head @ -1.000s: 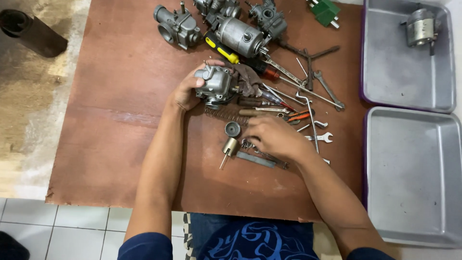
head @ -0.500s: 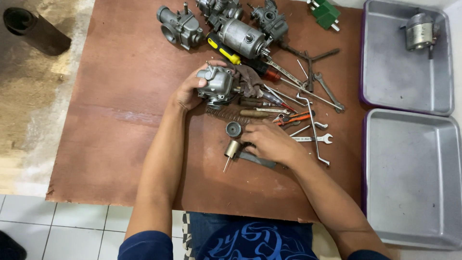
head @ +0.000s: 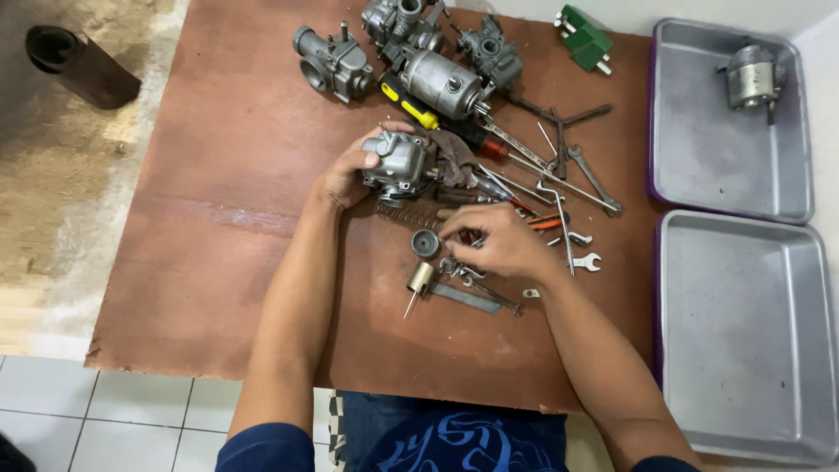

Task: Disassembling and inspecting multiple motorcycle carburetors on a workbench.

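My left hand (head: 348, 173) grips a grey metal carburetor (head: 398, 163) resting on the brown board (head: 227, 218). My right hand (head: 498, 245) lies palm down just in front of it, fingers curled over small metal parts; whether it pinches one I cannot tell. A small round cap (head: 426, 242) and a brass slide with a needle (head: 419, 281) lie just left of my right hand. A flat metal piece (head: 465, 298) and small clips sit under its fingertips. A coil spring (head: 411, 211) lies below the carburetor.
More carburetors (head: 332, 61) and a cylindrical motor (head: 441, 83) sit at the board's far edge, with screwdrivers, wrenches (head: 584, 260) and a green part (head: 584, 37). Two metal trays (head: 743, 350) stand at right; the upper one (head: 690, 131) holds a metal part (head: 752, 77). A dark tube (head: 74, 65) lies at left.
My right hand has slid slightly left and nearer over the small parts. The left hand stays on the carburetor.
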